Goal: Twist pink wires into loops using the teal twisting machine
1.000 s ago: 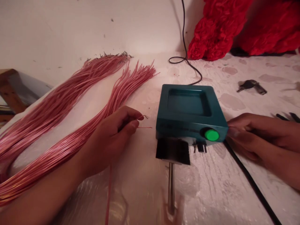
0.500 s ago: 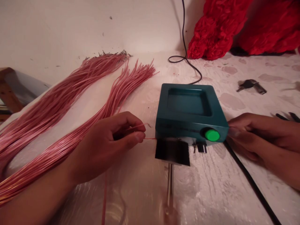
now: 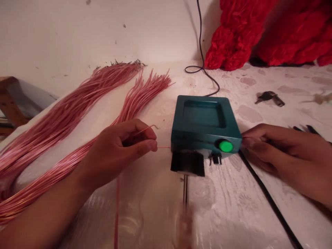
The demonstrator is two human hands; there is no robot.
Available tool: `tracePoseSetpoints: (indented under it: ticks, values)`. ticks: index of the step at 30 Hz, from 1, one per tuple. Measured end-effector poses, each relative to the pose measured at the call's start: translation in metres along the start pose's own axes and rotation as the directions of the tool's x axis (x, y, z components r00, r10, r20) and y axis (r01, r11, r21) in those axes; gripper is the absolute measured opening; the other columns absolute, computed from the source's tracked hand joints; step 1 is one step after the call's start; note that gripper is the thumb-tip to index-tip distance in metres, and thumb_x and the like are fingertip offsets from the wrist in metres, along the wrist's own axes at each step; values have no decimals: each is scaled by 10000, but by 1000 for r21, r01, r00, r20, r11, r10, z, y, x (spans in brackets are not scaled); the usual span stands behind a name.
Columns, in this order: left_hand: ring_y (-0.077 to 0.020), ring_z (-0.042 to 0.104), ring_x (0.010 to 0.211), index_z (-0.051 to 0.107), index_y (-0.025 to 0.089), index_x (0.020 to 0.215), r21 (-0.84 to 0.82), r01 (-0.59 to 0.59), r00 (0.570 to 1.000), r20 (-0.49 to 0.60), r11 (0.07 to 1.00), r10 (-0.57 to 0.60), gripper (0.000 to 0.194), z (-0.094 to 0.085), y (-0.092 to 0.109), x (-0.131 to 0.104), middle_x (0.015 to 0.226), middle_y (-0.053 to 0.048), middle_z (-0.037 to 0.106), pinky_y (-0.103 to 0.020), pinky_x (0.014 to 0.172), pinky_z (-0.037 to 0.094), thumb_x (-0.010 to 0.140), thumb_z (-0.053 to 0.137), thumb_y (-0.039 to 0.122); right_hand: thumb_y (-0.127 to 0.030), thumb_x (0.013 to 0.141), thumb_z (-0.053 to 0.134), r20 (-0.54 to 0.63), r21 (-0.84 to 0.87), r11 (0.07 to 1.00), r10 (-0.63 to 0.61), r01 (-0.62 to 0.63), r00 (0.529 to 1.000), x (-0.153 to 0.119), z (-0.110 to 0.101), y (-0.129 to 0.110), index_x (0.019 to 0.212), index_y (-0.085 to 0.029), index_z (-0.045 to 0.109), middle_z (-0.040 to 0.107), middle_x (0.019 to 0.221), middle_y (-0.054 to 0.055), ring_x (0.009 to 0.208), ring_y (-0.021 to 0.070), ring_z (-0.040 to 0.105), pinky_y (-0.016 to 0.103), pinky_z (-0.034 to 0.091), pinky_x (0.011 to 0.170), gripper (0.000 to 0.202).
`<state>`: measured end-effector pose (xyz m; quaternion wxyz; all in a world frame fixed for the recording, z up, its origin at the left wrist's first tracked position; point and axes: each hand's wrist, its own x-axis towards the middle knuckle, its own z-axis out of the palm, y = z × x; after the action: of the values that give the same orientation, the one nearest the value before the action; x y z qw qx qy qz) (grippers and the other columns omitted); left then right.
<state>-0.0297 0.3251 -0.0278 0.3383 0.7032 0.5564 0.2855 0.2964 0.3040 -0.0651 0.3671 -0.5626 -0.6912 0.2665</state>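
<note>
My left hand (image 3: 127, 148) is closed in a pinch on a thin pink wire (image 3: 164, 147). The wire stretches taut rightward from my fingertips to the left side of a teal box-shaped machine (image 3: 204, 133), and a short bent end sticks up above my fingers. My right hand (image 3: 275, 148) is closed against the machine's right front corner; what its fingertips pinch is hidden. On the machine's front are a lit green button (image 3: 226, 146), a small black knob (image 3: 217, 159) and a black block (image 3: 187, 163). A metal rod (image 3: 185, 190) runs from the block toward me, its near end blurred.
Two long bundles of pink wires (image 3: 145, 91) lie at the left. Keys (image 3: 269, 98) and dark-handled tools (image 3: 308, 129) lie at the right, near red artificial roses (image 3: 230, 41). A thin black cord (image 3: 214, 84) runs behind the machine, a thicker black cable (image 3: 269, 197) beside it.
The view has shifted slightly. My left hand has tilted a little, and the wire end above it now points further up. Both hands keep their closed grips; the rod's near end stays blurred.
</note>
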Motion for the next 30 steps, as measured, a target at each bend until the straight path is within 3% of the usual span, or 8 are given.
tracePoseSetpoints:
  ticks: [4, 8, 10, 13, 19, 23, 27, 30]
  values:
    - [-64, 396, 514, 677, 197, 792, -64, -7, 1000, 9, 998, 7, 91, -7, 13, -6, 626, 66, 580, -162, 450, 307, 820, 697, 281, -524, 928, 614, -57, 52, 997, 55, -53, 997, -2, -1, -4, 805, -213, 661, 458, 486, -53, 421, 94, 392, 218, 287, 393, 337]
    - [-82, 461, 574, 669, 196, 777, -159, -56, 998, 14, 986, 59, 107, -7, 34, -47, 684, 45, 620, -181, 497, 352, 812, 710, 288, -364, 929, 609, -239, -125, 972, -224, 198, 945, -29, -7, -49, 804, -225, 673, 548, 559, -42, 462, 104, 480, 230, 359, 442, 197]
    - [-101, 528, 635, 669, 199, 769, -222, -74, 996, 40, 972, 85, 119, -1, 39, -81, 716, 30, 639, -195, 547, 402, 824, 714, 295, -279, 943, 598, -187, -145, 924, -377, 354, 907, -57, -4, -81, 905, -242, 688, 610, 633, -35, 517, 108, 562, 219, 414, 474, 105]
    - [-108, 557, 656, 664, 200, 780, -373, -61, 997, 21, 926, 74, 127, 12, 40, -133, 721, 19, 630, -202, 573, 437, 849, 714, 294, -204, 959, 563, 1, -13, 857, -516, 516, 857, -104, 13, -120, 1096, -237, 658, 625, 687, -33, 572, 110, 620, 210, 478, 528, 170]
    - [-95, 506, 594, 648, 198, 805, -543, -20, 998, -55, 840, -11, 152, 31, 33, -200, 730, 13, 613, -191, 481, 372, 839, 741, 314, -227, 962, 588, 90, 147, 843, -532, 517, 842, -162, 52, -146, 1198, -193, 616, 544, 693, -51, 567, 87, 557, 212, 482, 581, 239]
    - [-114, 545, 641, 646, 203, 810, -577, -28, 999, -36, 816, 9, 168, 34, 33, -223, 741, 13, 612, -209, 537, 429, 832, 753, 332, -188, 967, 579, 60, 159, 833, -544, 530, 837, -179, 62, -156, 1059, -195, 654, 606, 733, -19, 587, 99, 546, 230, 462, 567, 119]
    - [-130, 583, 689, 663, 204, 821, -506, -103, 994, -85, 856, 69, 146, 33, 37, -239, 748, 8, 622, -226, 609, 476, 857, 714, 336, -144, 980, 545, 39, 184, 810, -573, 557, 819, -194, 63, -166, 1040, -198, 659, 670, 805, 11, 656, 120, 599, 246, 491, 602, 140]
    - [-118, 541, 605, 684, 204, 879, -373, -117, 992, -86, 921, 91, 161, 33, 40, -248, 727, 10, 622, -224, 536, 435, 881, 665, 364, -139, 993, 534, 69, 186, 815, -568, 549, 820, -201, 61, -171, 1087, -209, 666, 709, 879, 26, 735, 134, 653, 258, 533, 663, 177]
